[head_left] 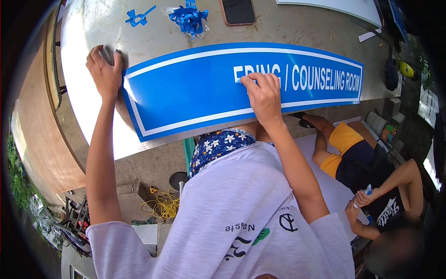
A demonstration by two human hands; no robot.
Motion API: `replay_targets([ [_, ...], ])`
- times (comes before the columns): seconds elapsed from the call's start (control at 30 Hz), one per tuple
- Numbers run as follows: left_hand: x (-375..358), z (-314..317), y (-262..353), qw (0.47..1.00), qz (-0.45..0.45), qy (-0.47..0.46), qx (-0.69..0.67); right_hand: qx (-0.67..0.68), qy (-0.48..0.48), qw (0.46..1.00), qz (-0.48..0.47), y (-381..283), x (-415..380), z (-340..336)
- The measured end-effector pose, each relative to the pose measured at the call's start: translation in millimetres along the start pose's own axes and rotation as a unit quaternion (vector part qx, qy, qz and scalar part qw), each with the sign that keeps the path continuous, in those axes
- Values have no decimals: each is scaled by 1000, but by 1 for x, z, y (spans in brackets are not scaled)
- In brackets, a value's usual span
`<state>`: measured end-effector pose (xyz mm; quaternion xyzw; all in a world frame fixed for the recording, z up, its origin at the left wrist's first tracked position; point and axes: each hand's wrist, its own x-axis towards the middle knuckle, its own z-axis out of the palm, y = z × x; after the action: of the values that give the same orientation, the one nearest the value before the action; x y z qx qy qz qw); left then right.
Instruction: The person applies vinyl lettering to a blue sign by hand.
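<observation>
A long blue sign (186, 97) with a white border lies on the metal table, its visible lettering ending in "ERING / COUNSELING ROOM". My right hand (265, 96) is over the letters near the middle, thumb and finger pinched on a small piece of blue vinyl (238, 80) at the first visible letter. The fingertips partly cover the lettering there. My left hand (104, 72) rests on the table beside the sign's left end, thumb apart from the bent fingers, holding nothing.
Blue vinyl scraps (189, 21) and a smaller blue scrap (138, 17) lie beyond the sign, near a phone (238, 11). Another person (371, 172) sits low at the right, both hands around a small object. A yellow cord (165, 204) lies coiled below the table.
</observation>
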<state>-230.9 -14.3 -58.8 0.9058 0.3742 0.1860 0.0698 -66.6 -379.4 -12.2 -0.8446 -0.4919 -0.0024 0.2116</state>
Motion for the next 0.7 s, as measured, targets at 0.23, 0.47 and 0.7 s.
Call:
replay_targets([
  [0.23, 0, 1, -2, 1000, 0, 0, 3, 37, 18, 997, 61, -11, -6, 6],
  [0.47, 0, 1, -1, 1000, 5, 5, -3, 187, 25, 961, 202, -18, -18, 13],
  [0.7, 0, 1, -1, 1000, 4, 3, 6, 246, 32, 945, 211, -19, -23, 10],
])
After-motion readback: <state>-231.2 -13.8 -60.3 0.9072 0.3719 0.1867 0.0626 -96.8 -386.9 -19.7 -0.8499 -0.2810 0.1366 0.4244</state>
